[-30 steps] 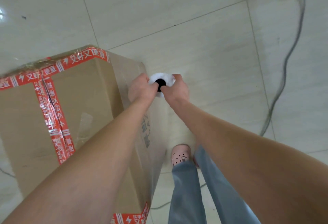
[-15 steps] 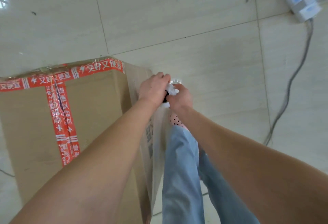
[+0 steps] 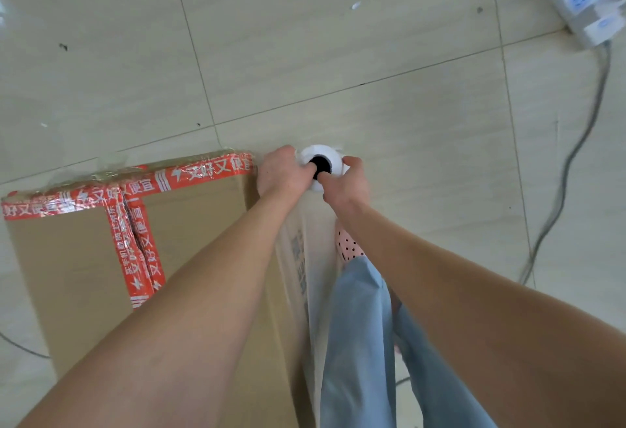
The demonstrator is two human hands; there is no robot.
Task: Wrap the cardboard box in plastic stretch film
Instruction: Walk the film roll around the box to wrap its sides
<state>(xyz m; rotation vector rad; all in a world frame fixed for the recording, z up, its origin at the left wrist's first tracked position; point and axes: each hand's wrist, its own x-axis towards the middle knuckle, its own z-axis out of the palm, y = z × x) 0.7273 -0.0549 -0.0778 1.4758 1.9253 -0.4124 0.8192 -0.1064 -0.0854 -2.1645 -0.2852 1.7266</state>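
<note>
While gripped by both hands [image 3: 315, 180], seemingly upright white film roll [image 3: 320, 163].

The red tape [image 3: 203, 173] along the box [image 3: 84, 275] top's far edge, toward 12 o'clock, carries white characters reading 又好又便宜, repeated along the strip with white lightning-bolt marks and stripe blocks between. The same tape runs down the top's centre seam toward 6 o'clock, where the print is crumpled and only partly legible. Dark printing on the box's 3 o'clock side, under film, is too blurred to read.
</note>
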